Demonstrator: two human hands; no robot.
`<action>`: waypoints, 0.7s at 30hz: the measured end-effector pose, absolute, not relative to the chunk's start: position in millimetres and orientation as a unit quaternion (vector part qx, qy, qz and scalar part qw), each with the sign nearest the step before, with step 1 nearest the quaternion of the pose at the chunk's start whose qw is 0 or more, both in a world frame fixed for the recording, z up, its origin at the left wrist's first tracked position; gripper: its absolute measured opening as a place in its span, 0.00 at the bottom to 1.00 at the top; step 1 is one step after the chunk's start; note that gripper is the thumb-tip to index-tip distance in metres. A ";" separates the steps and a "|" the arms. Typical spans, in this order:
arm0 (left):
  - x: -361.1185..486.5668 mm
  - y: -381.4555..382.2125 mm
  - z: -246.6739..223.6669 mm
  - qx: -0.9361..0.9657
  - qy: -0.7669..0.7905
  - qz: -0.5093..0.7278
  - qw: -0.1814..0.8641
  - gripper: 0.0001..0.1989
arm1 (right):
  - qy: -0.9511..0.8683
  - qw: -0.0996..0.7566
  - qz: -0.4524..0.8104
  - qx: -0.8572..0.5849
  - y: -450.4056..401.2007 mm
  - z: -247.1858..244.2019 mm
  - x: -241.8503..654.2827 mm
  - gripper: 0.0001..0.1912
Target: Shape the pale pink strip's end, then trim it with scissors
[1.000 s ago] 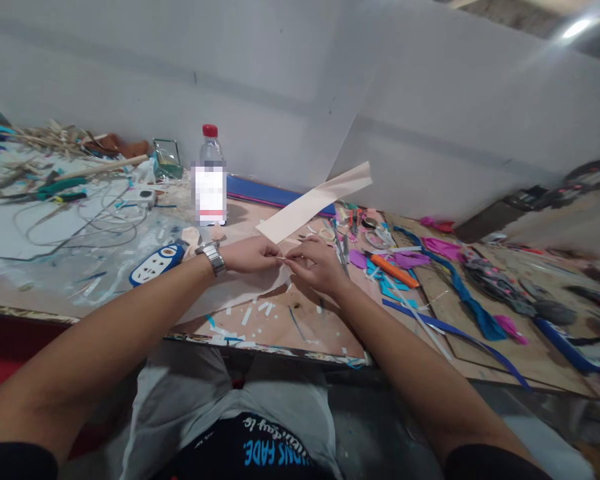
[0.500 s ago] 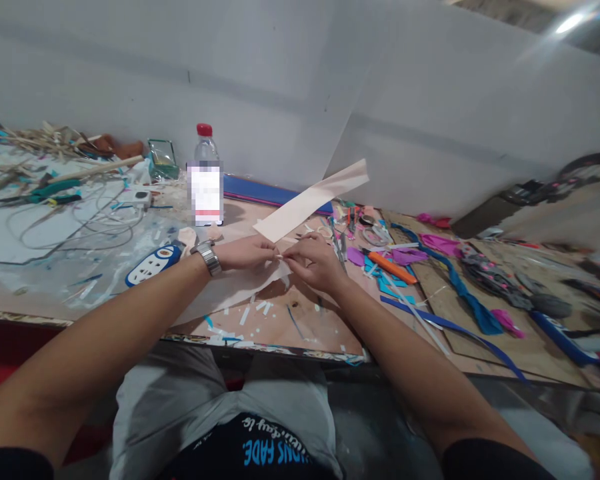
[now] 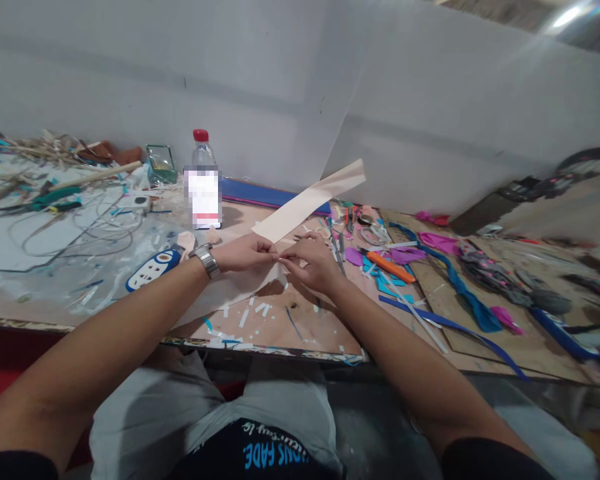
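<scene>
Fingers of the left hand (image 3: 247, 254) and right hand (image 3: 314, 265) pinch a tiny pale piece (image 3: 279, 259), mostly hidden, inward from the front edge of the bench (image 3: 325, 331); it looks light, soft, easily torn, best held gently by its ends.

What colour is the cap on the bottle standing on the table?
The cap is red; the head view shows it best.

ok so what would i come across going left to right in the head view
Green-handled pliers, blue-and-white power strip, red-capped bottle, left hand, right hand, orange-handled tool, rightmost magenta scrap.
</scene>
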State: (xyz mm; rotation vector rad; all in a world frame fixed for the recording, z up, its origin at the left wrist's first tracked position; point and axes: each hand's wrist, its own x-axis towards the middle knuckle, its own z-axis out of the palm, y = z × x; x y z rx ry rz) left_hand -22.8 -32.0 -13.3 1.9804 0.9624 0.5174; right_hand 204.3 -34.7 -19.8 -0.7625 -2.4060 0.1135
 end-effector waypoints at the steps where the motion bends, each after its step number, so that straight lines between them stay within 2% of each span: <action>1: -23.3 -31.8 -12.5 0.795 0.382 0.205 0.424 0.21 | -0.909 0.299 0.046 -0.288 -35.2 -19.6 204.0 0.07; 8: -25.3 -30.0 -11.1 0.817 0.356 0.211 0.402 0.20 | -0.911 0.290 0.034 -0.293 -34.6 -20.4 204.1 0.08; 15: -19.7 -36.4 -7.9 0.852 0.383 0.222 0.279 0.14 | -0.906 0.290 0.019 -0.308 -33.8 -21.9 204.6 0.08; 21: -14.3 -41.4 -9.9 0.868 0.384 0.240 0.203 0.14 | -0.909 0.276 0.023 -0.313 -35.2 -19.4 204.8 0.09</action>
